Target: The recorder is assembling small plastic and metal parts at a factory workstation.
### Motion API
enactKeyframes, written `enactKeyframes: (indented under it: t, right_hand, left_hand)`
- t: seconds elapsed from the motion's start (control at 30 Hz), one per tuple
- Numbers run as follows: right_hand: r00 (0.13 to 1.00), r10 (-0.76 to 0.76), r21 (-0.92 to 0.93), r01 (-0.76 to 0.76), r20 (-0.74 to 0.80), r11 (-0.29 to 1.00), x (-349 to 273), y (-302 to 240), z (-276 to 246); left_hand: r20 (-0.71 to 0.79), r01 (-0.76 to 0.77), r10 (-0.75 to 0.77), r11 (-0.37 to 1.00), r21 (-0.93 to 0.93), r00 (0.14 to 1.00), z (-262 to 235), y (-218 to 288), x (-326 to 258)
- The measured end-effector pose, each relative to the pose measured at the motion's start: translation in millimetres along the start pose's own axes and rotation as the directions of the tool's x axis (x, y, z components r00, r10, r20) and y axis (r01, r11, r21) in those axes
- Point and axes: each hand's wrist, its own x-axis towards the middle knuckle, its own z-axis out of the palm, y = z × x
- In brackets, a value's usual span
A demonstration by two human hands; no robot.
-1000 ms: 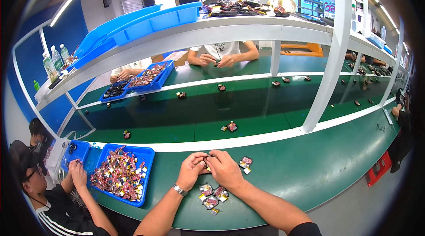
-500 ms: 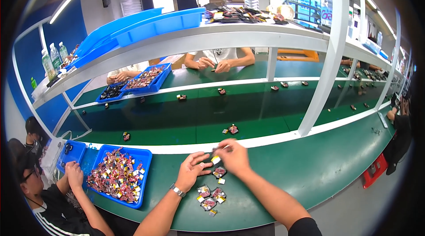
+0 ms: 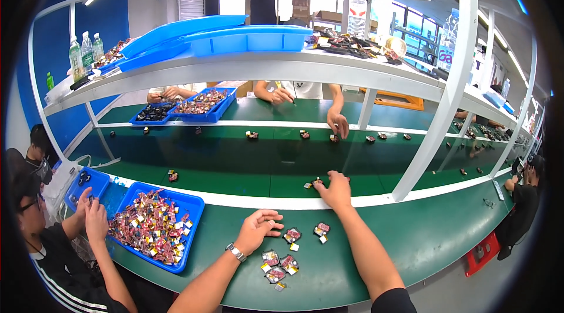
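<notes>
My right hand reaches over the white rail to the green belt, thumb and fingers apart at a small circuit-board unit with a yellow-and-white tab. Part of what lies under its fingers is hidden. My left hand, with a metal watch on the wrist, hovers over the green bench with its fingers apart and nothing in them. Beside it lie similar units in black housings: one by the fingertips, one farther right, and a cluster of three nearer me.
A blue tray heaped with small boards stands left, beside a co-worker's hands. The white rail separates bench and belt. A white shelf post rises on the right. Across the belt, another person's hand reaches toward a unit.
My right hand has left the spot by my left hand and moved forward to the belt. The unit it held now lies on the bench. My left hand has dropped back slightly.
</notes>
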Motion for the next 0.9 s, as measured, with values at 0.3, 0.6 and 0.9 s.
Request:
enactKeyframes:
  t: [0.3,0.6,0.9]
  right_hand:
    - [0.956,0.145,0.441,-0.249,0.257,0.862,-9.4,3.0,8.5]
    - [0.787,-0.449,0.584,0.142,0.422,0.799,-93.4,-95.1,-55.2]
    - [0.788,-0.596,0.458,0.476,0.157,0.751,-107.7,-77.3,-42.4]
  left_hand:
    - [-0.024,-0.020,0.019,0.999,-0.048,1.000,-3.6,-4.6,3.8]
    - [0.276,0.198,-0.162,0.974,-0.107,0.947,-12.9,2.7,1.8]
    - [0.206,0.131,-0.107,0.986,-0.106,0.973,-2.4,2.4,-0.3]
